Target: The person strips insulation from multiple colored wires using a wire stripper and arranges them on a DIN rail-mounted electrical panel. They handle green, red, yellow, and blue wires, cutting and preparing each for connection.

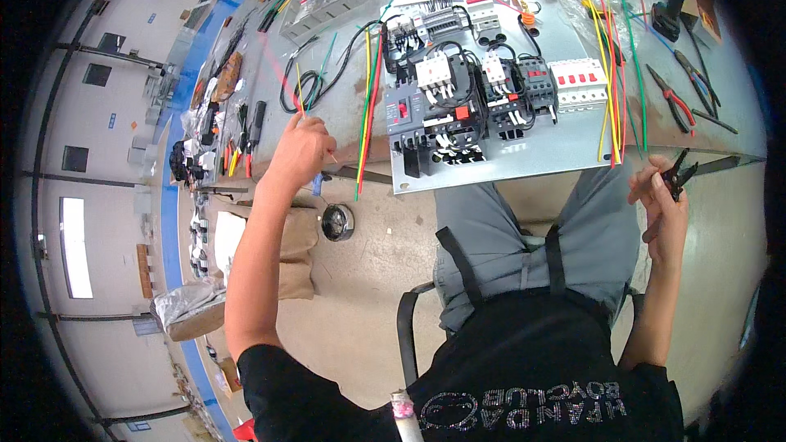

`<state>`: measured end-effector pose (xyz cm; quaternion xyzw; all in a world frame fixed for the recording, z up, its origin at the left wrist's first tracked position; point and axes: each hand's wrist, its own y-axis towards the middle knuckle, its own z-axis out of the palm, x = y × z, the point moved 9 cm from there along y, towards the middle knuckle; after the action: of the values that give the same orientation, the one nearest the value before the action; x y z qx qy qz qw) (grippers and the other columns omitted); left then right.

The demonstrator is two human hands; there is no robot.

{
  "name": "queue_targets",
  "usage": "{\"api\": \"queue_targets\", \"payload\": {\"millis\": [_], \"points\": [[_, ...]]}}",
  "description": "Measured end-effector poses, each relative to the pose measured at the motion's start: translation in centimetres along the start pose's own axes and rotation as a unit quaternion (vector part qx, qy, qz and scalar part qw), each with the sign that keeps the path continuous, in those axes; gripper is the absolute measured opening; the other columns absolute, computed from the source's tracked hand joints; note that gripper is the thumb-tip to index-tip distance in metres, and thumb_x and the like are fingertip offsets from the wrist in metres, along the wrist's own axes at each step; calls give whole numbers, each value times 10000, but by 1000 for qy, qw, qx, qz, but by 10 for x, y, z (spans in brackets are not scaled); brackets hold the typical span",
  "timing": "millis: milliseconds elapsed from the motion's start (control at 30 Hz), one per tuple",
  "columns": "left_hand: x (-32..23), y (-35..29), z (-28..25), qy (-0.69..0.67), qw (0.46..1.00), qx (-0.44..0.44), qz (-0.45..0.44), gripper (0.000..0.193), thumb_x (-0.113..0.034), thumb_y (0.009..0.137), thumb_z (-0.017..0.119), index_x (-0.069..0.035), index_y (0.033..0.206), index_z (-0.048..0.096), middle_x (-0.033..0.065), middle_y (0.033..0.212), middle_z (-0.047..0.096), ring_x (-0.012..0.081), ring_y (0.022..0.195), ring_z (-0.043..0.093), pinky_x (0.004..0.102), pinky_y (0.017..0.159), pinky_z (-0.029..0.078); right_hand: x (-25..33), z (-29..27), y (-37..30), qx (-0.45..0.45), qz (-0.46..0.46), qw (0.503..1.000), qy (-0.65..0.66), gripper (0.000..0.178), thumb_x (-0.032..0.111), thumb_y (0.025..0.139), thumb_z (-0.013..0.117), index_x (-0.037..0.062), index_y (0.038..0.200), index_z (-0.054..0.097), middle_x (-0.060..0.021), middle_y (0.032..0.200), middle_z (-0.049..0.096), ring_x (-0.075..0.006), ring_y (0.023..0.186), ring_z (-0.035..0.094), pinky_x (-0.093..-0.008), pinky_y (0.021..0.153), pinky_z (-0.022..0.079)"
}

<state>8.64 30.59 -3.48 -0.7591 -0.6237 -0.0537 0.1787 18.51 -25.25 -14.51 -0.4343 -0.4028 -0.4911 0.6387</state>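
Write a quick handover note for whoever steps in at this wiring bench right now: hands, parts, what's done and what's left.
Left hand: pinching a thin wire over the bench edge.
Right hand: holding small black pliers, off the bench.
Metal panel lies ahead, its breakers and contactors mounted, many already joined by black leads.
Loose coloured wires lie across its right side; a red, yellow and green bundle hangs at its left. These look unconnected.

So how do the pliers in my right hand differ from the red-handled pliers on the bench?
The pliers in the right hand, dark ones, are lifted off the bench, beyond its edge. The red-handled pliers lie flat on the grey bench, untouched. Handle colour differs: dark against red. Both have their handles spread apart.
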Motion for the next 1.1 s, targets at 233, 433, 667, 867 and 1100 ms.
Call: {"api": "queue_targets", "payload": {"millis": [233,433,667,867,1100], "points": [[41,16,94,2,1000,-9,10,103,-121,807,657,-83,828,751,105,1041,722,309,1289,576,436,1069,452,10,-22,-2,-29,-20,999,-6,396,210,993,634,3,1325,576,-90,1000,661,-199,939,644,-367,814,517],[41,14,97,-124,985,-80,-86,125,-124,833,669,-24,892,716,181,982,683,400,1011,636,493,905,520,49,-39,14,-66,-76,961,-259,398,281,935,716,23,1233,668,-52,992,679,-148,934,628,-319,816,509],[4,22,80,-296,903,-100,-296,408,-323,858,788,40,1000,669,148,698,637,289,666,650,425,632,496,120,-61,134,-104,-166,736,-649,398,304,839,734,54,1146,695,-211,1103,705,-409,1054,668,-476,889,541],[46,36,155,-375,861,-96,-331,322,-218,820,798,42,875,616,115,701,649,226,611,618,408,590,499,103,-92,240,-96,-93,642,-755,432,354,761,768,105,1112,728,-182,1079,724,-358,1037,695,-481,918,552],[47,33,159,-396,842,-108,-351,171,-123,812,682,14,776,586,125,670,599,234,651,595,413,648,492,98,-76,230,-74,-230,682,-690,518,450,803,783,133,1207,713,-180,1136,699,-393,1101,653,-503,934,541]]}}
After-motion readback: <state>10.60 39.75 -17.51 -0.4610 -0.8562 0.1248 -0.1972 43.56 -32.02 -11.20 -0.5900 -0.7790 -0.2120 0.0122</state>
